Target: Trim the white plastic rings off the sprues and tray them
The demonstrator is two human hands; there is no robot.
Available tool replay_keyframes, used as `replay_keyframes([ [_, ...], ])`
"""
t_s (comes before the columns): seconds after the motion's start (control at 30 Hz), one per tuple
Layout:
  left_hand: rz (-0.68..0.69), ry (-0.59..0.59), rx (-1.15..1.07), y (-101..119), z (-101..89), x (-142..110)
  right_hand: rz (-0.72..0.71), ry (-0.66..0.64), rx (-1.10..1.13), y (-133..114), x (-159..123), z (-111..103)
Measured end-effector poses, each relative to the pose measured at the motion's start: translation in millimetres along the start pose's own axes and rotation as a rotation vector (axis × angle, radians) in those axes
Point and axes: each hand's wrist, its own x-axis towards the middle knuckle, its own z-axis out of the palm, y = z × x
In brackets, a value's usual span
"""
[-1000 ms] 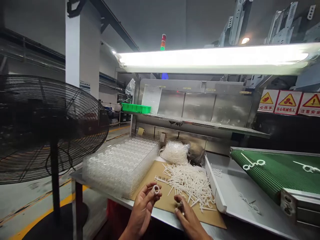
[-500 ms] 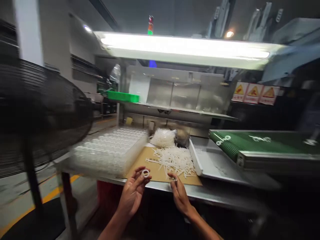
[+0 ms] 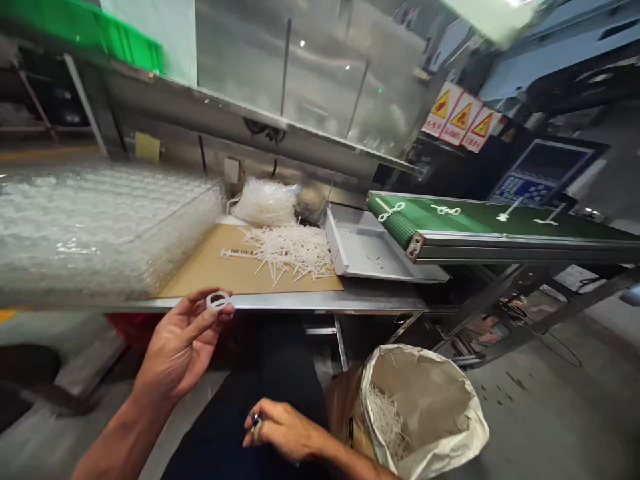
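Pinched between the thumb and fingers of my left hand (image 3: 175, 350) is a small white plastic ring (image 3: 211, 299), held up in front of the table edge. My right hand (image 3: 285, 428) is lower, above my dark-clothed lap, its fingers curled closed. A small shiny piece (image 3: 256, 421) shows at those fingers; whether it is worn or gripped I cannot tell. Beyond the hands, a pile of thin white plastic pieces (image 3: 295, 250) lies on a brown cardboard sheet (image 3: 200, 270).
Stacked clear trays (image 3: 100, 227) stand left on the table, blurred. A filled clear bag (image 3: 267, 202) sits behind the pile. Right are a shallow grey tray (image 3: 365, 250) and a green conveyor (image 3: 470, 217) carrying white parts. A paper sack (image 3: 435, 373) with white scraps stands below.
My view has swung down and right, bringing the paper sack into sight. My right hand has dropped from the table edge to above my lap; my left still holds the ring.
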Motion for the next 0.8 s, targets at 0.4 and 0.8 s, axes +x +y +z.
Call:
replay_keyframes([
  [0.4, -0.155, -0.199, -0.113, -13.5, 15.7, 5.1, 0.146, -0.248, 0.361, 35.3, -15.6, -33.0],
  [0.8, -0.237, -0.118, -0.159, -26.3, 8.8, 58.8, 0.269, -0.267, 0.224, 19.3, -8.7, -57.8],
])
